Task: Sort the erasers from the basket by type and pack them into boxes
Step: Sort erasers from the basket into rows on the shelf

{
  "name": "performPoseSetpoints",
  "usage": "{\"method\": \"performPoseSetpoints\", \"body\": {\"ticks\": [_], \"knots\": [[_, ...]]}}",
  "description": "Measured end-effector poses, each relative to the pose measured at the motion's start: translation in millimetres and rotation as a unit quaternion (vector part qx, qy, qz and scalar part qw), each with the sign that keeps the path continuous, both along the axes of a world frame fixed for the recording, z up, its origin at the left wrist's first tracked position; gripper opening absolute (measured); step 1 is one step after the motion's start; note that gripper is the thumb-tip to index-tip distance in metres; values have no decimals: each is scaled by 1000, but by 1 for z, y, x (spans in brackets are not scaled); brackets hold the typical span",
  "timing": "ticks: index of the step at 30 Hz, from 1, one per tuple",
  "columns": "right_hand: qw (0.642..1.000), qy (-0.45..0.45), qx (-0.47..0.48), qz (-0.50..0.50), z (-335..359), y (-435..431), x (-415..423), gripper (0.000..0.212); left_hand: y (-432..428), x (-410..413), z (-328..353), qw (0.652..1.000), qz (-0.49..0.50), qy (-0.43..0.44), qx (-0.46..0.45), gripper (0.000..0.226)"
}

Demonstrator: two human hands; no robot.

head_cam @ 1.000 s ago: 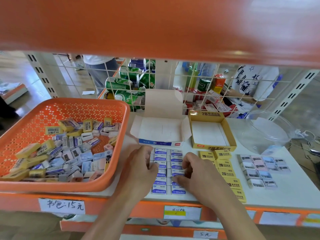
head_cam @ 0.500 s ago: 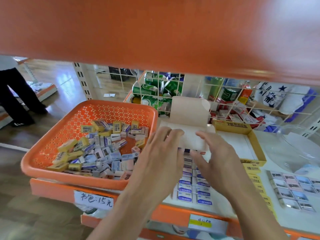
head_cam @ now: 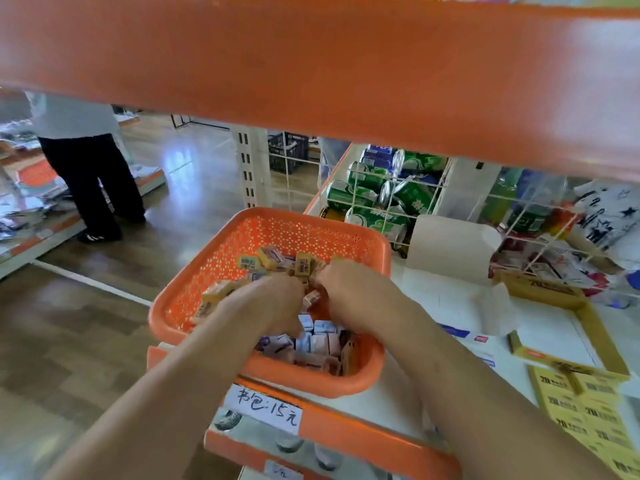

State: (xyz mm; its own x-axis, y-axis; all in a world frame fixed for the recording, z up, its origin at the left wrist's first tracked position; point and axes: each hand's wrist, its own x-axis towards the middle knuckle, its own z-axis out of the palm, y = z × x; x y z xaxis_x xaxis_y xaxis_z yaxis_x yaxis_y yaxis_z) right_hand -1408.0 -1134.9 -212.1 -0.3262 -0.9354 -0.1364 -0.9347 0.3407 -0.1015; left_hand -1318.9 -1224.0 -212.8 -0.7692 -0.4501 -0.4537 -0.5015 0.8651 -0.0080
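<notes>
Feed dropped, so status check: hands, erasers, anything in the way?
Left hand, right hand both down in basket among erasers; grip hidden. White box, yellow box open at right. Nothing blocking.
</notes>
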Motion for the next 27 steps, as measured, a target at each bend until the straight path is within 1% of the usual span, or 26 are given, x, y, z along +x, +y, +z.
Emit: {"method": "performPoseSetpoints", "body": {"ticks": [2, 5, 6, 7, 9, 11, 12, 14, 15, 17, 18, 21, 23, 24, 25, 27], "knots": [[996, 35, 78, 2, -1, -10, 1, 18, -3, -5, -8, 1000, -5, 10, 10, 35], [989, 34, 146, 0, 1, -19, 0, 12, -7, -4, -13, 999, -8, 25, 19, 28], [987, 31, 157, -4, 1, -22, -1, 8, -9, -2, -12, 999, -4, 29, 26, 28], [986, 26, 162, -9, 2, -23, -2, 8, -11, -1, -11, 999, 1, 34, 34, 29], [988, 14, 151, -21, 5, -23, -5, 6, -14, 0, -8, 998, 4, 49, 43, 25], [992, -4, 118, -38, 9, -23, -10, 10, -16, -6, -5, 997, -5, 75, 32, 21], [994, -13, 93, -51, 10, -22, -12, 7, -17, -12, -4, 996, -14, 84, 23, 20], [996, -37, 26, -82, 11, -18, -18, 4, -14, -24, -3, 996, -37, 82, 11, 19], [994, -54, -7, -99, 12, -15, -19, 8, -13, -29, -4, 996, -52, 74, 6, 18], [987, -85, -68, -117, 16, -4, -22, 15, -13, -36, -7, 995, -77, 55, -12, 16], [983, -102, -101, -119, 19, 3, -23, 14, -15, -39, -8, 995, -84, 47, -22, 16], [963, -164, -174, -122, 30, 29, -24, 13, -17, -38, -3, 996, -66, 60, -18, 20], [949, -200, -200, -141, 32, 48, -26, 14, -16, -29, 7, 993, -48, 106, -13, 15], [937, -220, -218, -159, 32, 57, -29, 12, -16, -25, 11, 989, -28, 146, -1, 18], [919, -250, -244, -183, 32, 68, -31, 9, -15, -22, 16, 980, -9, 198, 19, 20], [869, -319, -300, -228, 30, 90, -35, 5, -4, -22, 25, 950, -7, 309, 53, 13]]}}
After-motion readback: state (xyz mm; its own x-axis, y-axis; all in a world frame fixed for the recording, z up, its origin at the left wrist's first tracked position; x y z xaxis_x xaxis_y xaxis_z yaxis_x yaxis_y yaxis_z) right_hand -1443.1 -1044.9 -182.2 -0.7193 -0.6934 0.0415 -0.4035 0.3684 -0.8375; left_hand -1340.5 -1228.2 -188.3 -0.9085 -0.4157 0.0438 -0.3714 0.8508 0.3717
